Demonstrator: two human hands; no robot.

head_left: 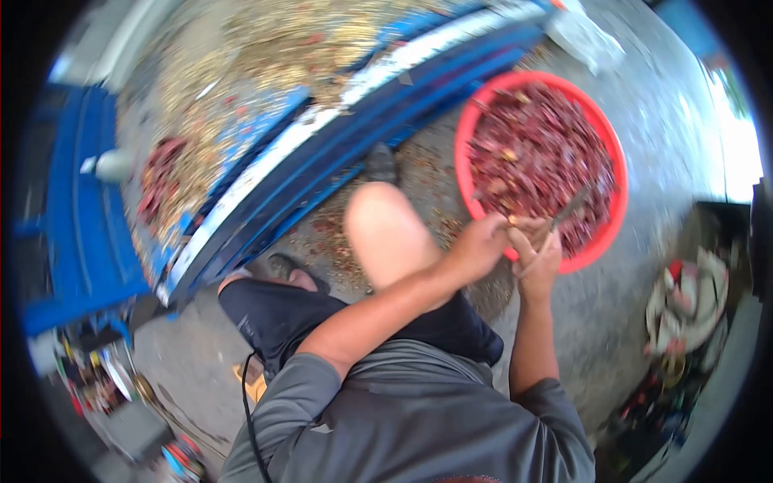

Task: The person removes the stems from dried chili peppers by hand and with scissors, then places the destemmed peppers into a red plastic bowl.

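Observation:
Over the near rim of a red plastic basin [620, 189], my two hands meet. My right hand [538, 256] is closed around what looks like a knife [570, 206], its dark narrow blade pointing out over the basin. Close beside it, the fingers of my left hand [483, 245] are pinched together at a small orange-brown piece [513, 220] that is too small and blurred to name. Filling the basin are dark red dried pods [539, 145], which look like chillies.
A long blue and white metal panel [322, 133] lies left of the basin. Beyond it, straw-like bits [282, 40] and a red heap [161, 173] cover the floor. A clear plastic bag [586, 42] lies behind the basin; a pale sack [687, 302] stands at right.

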